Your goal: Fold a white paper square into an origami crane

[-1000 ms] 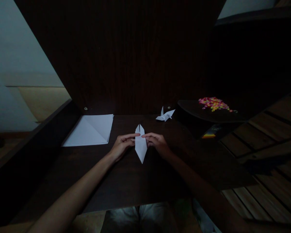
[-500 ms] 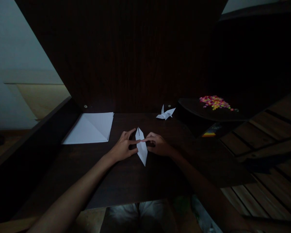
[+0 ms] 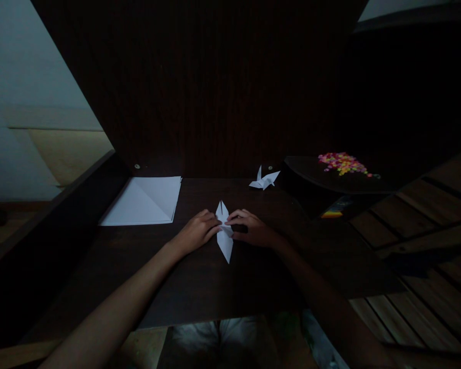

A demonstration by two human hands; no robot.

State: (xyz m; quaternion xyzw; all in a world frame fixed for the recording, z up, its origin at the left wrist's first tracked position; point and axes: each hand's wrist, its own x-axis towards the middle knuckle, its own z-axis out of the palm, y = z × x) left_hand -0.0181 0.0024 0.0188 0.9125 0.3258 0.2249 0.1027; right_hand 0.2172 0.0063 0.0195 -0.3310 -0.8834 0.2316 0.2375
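A white folded paper, long and diamond-shaped with a slit at its far tip, lies on the dark desk before me. My left hand grips its left edge near the middle, fingers drawn together. On the opposite side, my right hand has its thumb and bent fingers on the right edge. Both sets of fingertips meet close to the paper's centre, where the sides look pulled in. A finished white paper crane stands farther back, right of the hands.
A stack of white paper sheets with diagonal creases lies at the left. Small colourful pieces are heaped on a dark curved shelf at the right. A dark upright panel closes off the back of the desk.
My left fingers, spread across the paper before, have drawn together at its left edge. The right hand's pointing finger has pulled back slightly. The paper's middle now looks narrower.
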